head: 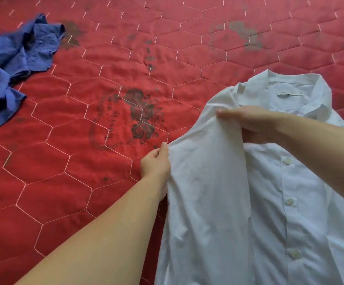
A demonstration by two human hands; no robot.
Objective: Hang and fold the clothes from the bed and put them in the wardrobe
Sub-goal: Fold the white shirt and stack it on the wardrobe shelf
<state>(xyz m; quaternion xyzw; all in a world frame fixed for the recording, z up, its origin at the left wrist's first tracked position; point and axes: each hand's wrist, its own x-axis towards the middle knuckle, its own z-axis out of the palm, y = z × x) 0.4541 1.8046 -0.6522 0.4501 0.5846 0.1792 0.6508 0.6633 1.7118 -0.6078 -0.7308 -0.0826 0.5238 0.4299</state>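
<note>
A white button-up shirt (269,202) lies front side up on the red quilted bed (84,161), collar toward the far side. My left hand (156,163) pinches the shirt's left edge near the sleeve, thumb on top of the cloth. My right hand (247,122) grips the shoulder fabric just below the collar and lifts it into a fold. The raised left part of the shirt hangs between both hands. A crumpled blue garment (12,64) lies apart at the far left of the bed.
The red bedcover has hexagon stitching and dark faded prints (140,114) in its middle. The bed fills the whole view; its edges and the wardrobe are out of sight.
</note>
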